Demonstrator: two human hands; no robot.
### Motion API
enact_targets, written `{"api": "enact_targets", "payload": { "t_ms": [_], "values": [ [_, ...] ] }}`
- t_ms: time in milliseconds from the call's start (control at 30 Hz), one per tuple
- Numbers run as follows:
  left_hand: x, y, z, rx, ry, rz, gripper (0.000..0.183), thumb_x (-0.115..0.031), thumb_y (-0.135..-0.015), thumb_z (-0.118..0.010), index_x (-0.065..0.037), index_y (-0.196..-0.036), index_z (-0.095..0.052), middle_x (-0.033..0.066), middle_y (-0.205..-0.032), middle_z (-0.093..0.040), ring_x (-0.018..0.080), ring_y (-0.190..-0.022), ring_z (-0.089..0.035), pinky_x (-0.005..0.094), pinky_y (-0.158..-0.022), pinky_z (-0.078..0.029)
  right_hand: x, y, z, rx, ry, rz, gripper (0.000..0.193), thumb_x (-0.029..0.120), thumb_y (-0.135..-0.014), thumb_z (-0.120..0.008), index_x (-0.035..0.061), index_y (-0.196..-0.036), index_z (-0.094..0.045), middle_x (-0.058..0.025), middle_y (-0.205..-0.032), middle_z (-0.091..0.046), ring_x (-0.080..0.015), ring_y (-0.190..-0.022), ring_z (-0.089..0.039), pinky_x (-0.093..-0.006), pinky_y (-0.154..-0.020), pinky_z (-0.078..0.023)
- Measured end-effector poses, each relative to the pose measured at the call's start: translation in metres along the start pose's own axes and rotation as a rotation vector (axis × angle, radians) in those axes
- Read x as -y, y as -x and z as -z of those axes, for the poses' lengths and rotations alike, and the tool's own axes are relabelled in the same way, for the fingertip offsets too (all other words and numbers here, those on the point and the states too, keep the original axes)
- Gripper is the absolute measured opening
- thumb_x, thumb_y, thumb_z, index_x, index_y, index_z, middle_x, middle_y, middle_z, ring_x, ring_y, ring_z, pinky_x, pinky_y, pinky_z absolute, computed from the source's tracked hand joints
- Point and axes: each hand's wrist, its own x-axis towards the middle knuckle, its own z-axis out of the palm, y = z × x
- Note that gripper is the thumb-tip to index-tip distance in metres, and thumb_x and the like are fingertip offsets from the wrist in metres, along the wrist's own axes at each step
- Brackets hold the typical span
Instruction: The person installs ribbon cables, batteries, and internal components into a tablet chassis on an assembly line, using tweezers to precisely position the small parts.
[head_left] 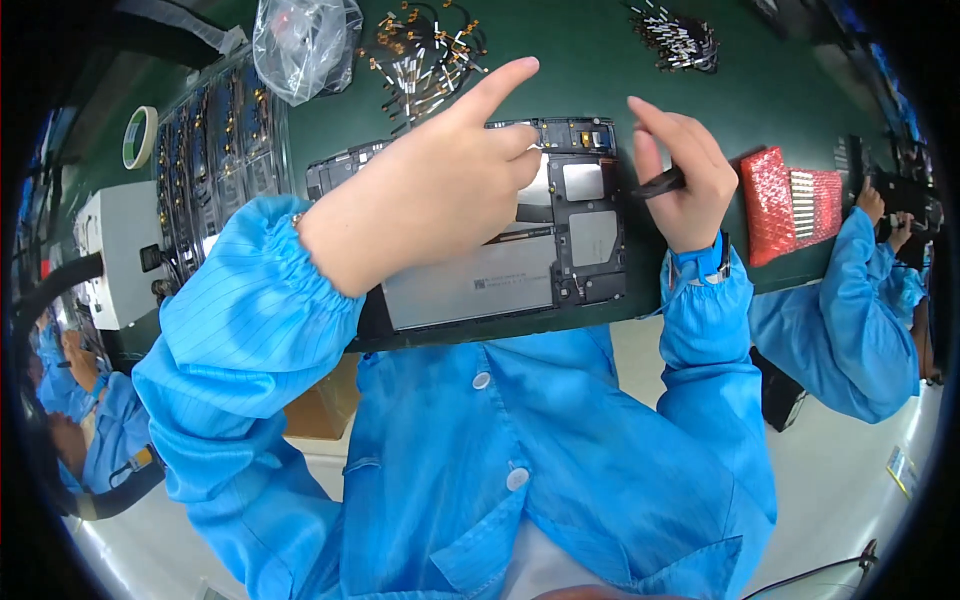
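An opened tablet (470, 290) lies on the green bench in front of me, its large grey battery and black inner frame exposed. My left hand (440, 185) reaches across its upper left part. One finger stretches out past the tablet's far edge; the others bend over the inside, their tips partly hidden. Whether they touch the tablet I cannot tell. Just off the tablet's right side, my right hand (690, 185) grips a dark slim tool (660, 184) between thumb and fingers. The tool's exact kind does not show.
Beyond the tablet lie a pile of small cables (425, 60) and a dark cable bunch (680, 40). A clear plastic bag (305, 50), a parts tray (220, 135) and a tape roll (140, 138) are left. Red bubble wrap (765, 205) lies right, near a co-worker's sleeve (850, 270).
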Motion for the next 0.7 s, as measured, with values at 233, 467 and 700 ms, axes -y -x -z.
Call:
{"api": "enact_targets", "payload": {
  "t_ms": [233,467,700],
  "values": [
    [-0.048,0.046,0.010,-0.051,-0.009,0.544,0.030,-0.007,-0.070,-0.059,-0.009,-0.099,-0.065,0.0046,-0.124,-0.052,0.0227,-0.118,-0.045,0.0533,-0.104,-0.023,0.012,-0.018,0.007,0.094,-0.127,-0.013,0.028,-0.003,-0.071,-0.063,0.0073,-0.097,-0.067,-0.0109,-0.086,-0.064,-0.0255,-0.076,-0.063,-0.0310,-0.068,-0.052],
    [-0.118,0.086,0.000,-0.206,1.620,0.476,0.036,-0.007,-0.080,-0.054,-0.007,-0.116,-0.056,0.0124,-0.119,-0.055,0.0262,-0.114,-0.050,0.0382,-0.100,-0.034,0.039,-0.035,-0.022,0.482,-0.065,0.102,0.044,-0.001,-0.064,-0.064,0.0134,-0.105,-0.065,-0.0031,-0.106,-0.060,-0.0234,-0.080,-0.062,-0.0312,-0.066,-0.051],
    [-0.162,0.088,-0.036,-0.461,2.872,0.884,0.042,-0.017,-0.093,-0.041,-0.004,-0.134,-0.039,0.0153,-0.136,-0.042,0.0246,-0.125,-0.042,0.0348,-0.103,-0.032,0.047,-0.034,-0.044,0.520,0.065,0.264,0.049,-0.006,-0.063,-0.061,0.0125,-0.108,-0.063,-0.0023,-0.105,-0.059,-0.0177,-0.067,-0.062,-0.0290,-0.060,-0.051]
  ]
}}
